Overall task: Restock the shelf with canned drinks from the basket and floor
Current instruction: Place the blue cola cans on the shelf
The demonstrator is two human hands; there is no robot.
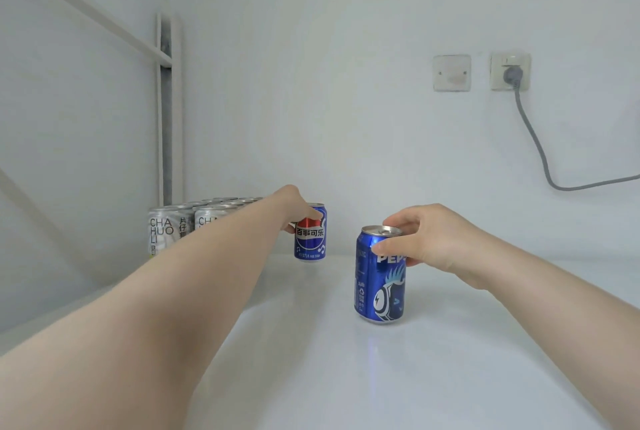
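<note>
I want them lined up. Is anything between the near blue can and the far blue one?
Nothing visible. Only bare shelf lies between the near blue can in the right hand and the far blue can.

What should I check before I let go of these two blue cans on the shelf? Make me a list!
1. Left hand holds the far blue can firmly: ok.
2. Right hand holds the near blue can round its top: ok.
3. Both cans upright: ok.
4. Far blue can fully set down on the shelf: cannot tell, as its bottom sits right at the shelf's back edge.
5. Far blue can lined up beside the silver cans: cannot tell, the forearm hides the gap.
6. Grey cable out of the way: ok, it hangs on the wall off to the right.
</note>
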